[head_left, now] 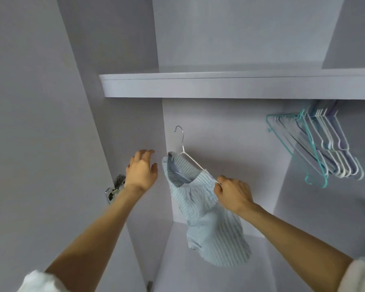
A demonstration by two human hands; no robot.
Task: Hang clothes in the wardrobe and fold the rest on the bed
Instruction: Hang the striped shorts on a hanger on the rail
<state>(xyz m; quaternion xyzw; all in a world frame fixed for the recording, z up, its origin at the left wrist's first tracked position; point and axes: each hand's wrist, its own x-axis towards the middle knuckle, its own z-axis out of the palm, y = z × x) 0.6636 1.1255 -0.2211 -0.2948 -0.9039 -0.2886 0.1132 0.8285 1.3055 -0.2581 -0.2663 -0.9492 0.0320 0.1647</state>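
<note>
A light blue striped shirt [209, 218] hangs on a white wire hanger [190, 157] with a metal hook, held up inside the open wardrobe. My right hand [233, 193] pinches the hanger's right end together with the shirt's shoulder. My left hand [142, 171] is raised just left of the shirt's collar, fingers spread, holding nothing and not touching the shirt. The hanger's hook points up, below the wardrobe shelf [219, 85] and free of any rail.
Several empty hangers [316, 144], teal, white and lilac, hang bunched at the upper right under the shelf. The wardrobe's open left door [30, 123] carries a metal hinge [114, 189]. An inner partition [148, 207] stands left of the shirt.
</note>
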